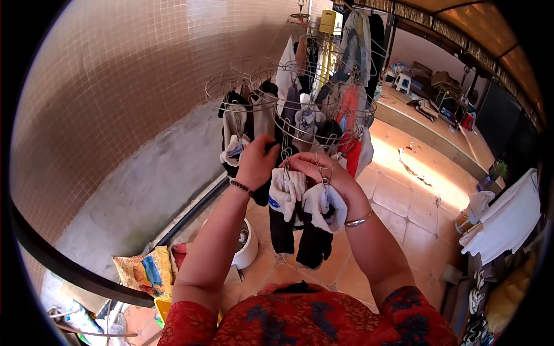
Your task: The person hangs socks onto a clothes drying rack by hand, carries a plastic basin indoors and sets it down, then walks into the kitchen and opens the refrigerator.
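Note:
A round wire drying hanger (288, 124) with metal clips hangs in front of me, full of socks and small clothes. My left hand (258, 164), with a beaded bracelet at the wrist, is closed on a black sock (262, 195) that shows below it. My right hand (326, 167), with a silver bangle, reaches behind two clipped socks, its fingers bent together beside a metal clip (286, 158); what they pinch is hidden. Those socks, a white-cuffed one (287, 187) and another white-cuffed one (324, 207), have black lower parts and hang down. Left of my left hand hangs another white-cuffed sock (234, 151).
A tiled wall (127, 104) curves along the left. On the tiled floor stand a white bucket (247, 248) and a printed sack (144, 271). A white cloth (505, 216) hangs at right. Behind is a raised ledge (427, 124) with a white stool (403, 83) and clutter.

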Available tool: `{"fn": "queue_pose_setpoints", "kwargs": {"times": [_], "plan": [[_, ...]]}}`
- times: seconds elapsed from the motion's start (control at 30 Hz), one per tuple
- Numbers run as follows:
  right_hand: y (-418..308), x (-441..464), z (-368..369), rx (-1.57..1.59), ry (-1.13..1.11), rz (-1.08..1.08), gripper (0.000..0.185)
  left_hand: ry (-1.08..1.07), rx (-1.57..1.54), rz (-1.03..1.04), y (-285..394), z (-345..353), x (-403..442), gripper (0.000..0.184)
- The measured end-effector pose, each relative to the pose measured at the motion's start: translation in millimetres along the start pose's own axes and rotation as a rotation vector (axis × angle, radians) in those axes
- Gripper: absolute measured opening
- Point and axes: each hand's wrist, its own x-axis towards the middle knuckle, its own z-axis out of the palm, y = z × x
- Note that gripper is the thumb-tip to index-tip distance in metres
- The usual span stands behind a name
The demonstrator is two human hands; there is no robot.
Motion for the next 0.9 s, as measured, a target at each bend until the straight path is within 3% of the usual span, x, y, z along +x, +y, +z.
{"fn": "queue_pose_setpoints", "kwargs": {"times": [0.07, 0.17, 0.2, 0.27, 0.3, 0.4, 0.43, 0.53, 0.57, 0.6, 0.8, 0.9], "plan": [[-7, -7, 5, 0.073, 0.020, -0.002, 0.026, -0.009, 0.038, 0.013, 13, 7, 1, 0.015], [-9, -11, 2, -0.009, 0.049, -0.091, 0.025, -0.120, -0.374, 0.039, 9, 22, 7, 0.015], [-9, -11, -1, -0.010, 0.057, -0.094, 0.025, -0.126, -0.377, 0.044, 22, 18, 5, 0.015], [-3, -4, -7, -0.066, 0.330, -0.158, 0.021, -0.190, -0.361, -0.004, 41, 11, 5, 0.015], [13, 4, -15, -0.095, 0.421, -0.399, 0.017, -0.242, -0.311, -0.038, 42, 9, 6, 0.017], [22, 12, -17, -0.133, 0.633, -0.462, 0.018, -0.294, -0.440, -0.017, 36, 15, 7, 0.015], [28, 21, -22, -0.191, 0.602, -0.491, 0.033, -0.306, -0.438, -0.012, 36, 15, 7, 0.014], [22, 31, -28, -0.040, 0.499, -0.423, 0.042, -0.288, -0.385, 0.003, 32, 13, 9, 0.014], [33, 44, -42, -0.291, 0.532, -0.424, 0.041, -0.320, -0.479, 0.004, 26, 14, 10, 0.016], [27, 50, -44, -0.291, 0.532, -0.426, 0.041, -0.319, -0.478, 0.005, 23, 16, 11, 0.016], [18, 65, -43, -0.174, 0.326, -0.338, 0.030, -0.259, -0.260, 0.122, 24, 11, 13, 0.012], [20, 62, -39, 0.101, 0.337, -0.308, 0.030, -0.218, -0.315, 0.107, 26, 8, 12, 0.011]]}}
